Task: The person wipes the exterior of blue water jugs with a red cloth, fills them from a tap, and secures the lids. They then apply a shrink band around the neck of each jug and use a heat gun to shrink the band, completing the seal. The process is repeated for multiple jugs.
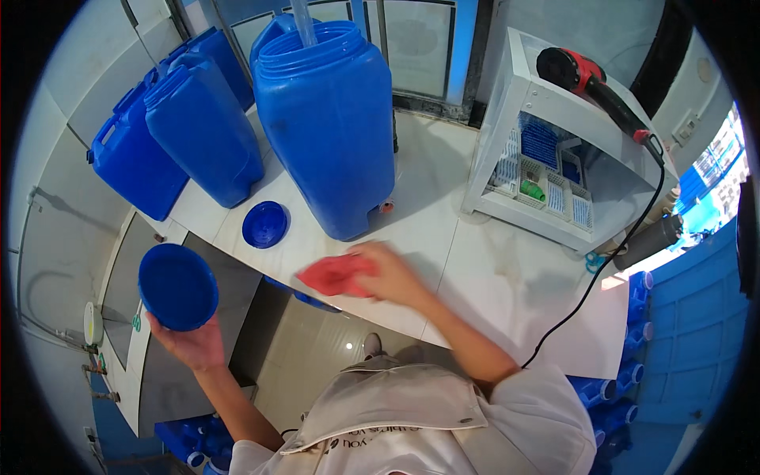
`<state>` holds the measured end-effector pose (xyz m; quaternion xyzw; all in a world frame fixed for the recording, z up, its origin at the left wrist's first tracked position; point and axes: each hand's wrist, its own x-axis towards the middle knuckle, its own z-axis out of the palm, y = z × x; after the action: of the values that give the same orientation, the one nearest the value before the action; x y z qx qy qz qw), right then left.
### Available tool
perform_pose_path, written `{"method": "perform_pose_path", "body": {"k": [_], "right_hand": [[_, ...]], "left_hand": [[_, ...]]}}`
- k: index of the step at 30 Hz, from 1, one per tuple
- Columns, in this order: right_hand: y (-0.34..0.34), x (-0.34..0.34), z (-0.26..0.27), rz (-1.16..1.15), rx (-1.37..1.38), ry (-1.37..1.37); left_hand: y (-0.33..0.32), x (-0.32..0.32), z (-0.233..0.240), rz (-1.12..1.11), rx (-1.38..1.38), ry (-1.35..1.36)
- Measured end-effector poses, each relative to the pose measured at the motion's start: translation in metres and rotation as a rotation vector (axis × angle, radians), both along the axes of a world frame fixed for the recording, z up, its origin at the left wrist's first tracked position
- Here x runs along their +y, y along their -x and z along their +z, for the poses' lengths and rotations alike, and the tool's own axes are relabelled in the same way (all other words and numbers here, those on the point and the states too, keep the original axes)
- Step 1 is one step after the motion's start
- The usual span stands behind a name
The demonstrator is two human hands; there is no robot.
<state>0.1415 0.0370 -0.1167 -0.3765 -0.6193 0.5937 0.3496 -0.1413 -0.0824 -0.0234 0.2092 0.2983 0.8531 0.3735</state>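
Observation:
My left hand (pixel 193 344) holds a large round blue plastic lid (pixel 178 287) out at the left, beyond the counter edge. In my right hand (pixel 386 273) is a crumpled red cloth (pixel 333 275), low over the front of the white tiled counter (pixel 436 243). Behind that hand stands a big blue plastic jerrycan (pixel 332 130) with its wide threaded mouth uncapped. A clear stream or tube (pixel 304 24) runs down into the mouth; I cannot tell which. A smaller blue cap (pixel 265 224) lies on the counter left of the jerrycan.
More blue jerrycans (pixel 205 130) stand at the back left. At right, a white shelf unit (pixel 525 89) holds small baskets, with a red and black heat gun or dryer (pixel 585 83) on top. Its black cord (pixel 599 279) crosses the counter. Blue water bottles (pixel 629 374) fill the floor at right.

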Motion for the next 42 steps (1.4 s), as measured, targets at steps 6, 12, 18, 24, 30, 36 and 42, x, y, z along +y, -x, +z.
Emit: {"method": "perform_pose_path", "body": {"k": [6, 12, 18, 24, 30, 36, 42], "right_hand": [[-0.098, -0.023, -0.064, -0.438, -1.15, -0.619], [0.044, -0.018, -0.088, -0.165, -0.789, -1.101], [-0.034, 0.012, -0.082, -0.225, -1.046, -0.758], [-0.051, 0.191, -0.119, -0.566, -0.979, -0.799], [-0.1, 0.338, -0.123, -0.548, -1.155, -0.665], [-0.064, 0.378, -0.117, -1.165, -1.19, -0.289], [-0.072, 0.397, -0.056, -0.501, -0.767, -0.154]], "left_hand": [[0.007, -0.016, -0.004, 0.029, 0.046, 0.05], [-0.028, 0.024, 0.001, -0.14, 0.011, 0.037], [0.016, -0.009, -0.002, 0.043, 0.051, 0.067], [0.015, -0.001, -0.008, 0.075, 0.059, 0.157], [0.033, 0.008, 0.0, 0.13, 0.075, 0.191], [0.054, -0.001, -0.014, 0.166, 0.078, 0.278], [0.036, 0.054, -0.011, -0.056, 0.085, 0.19]]}}
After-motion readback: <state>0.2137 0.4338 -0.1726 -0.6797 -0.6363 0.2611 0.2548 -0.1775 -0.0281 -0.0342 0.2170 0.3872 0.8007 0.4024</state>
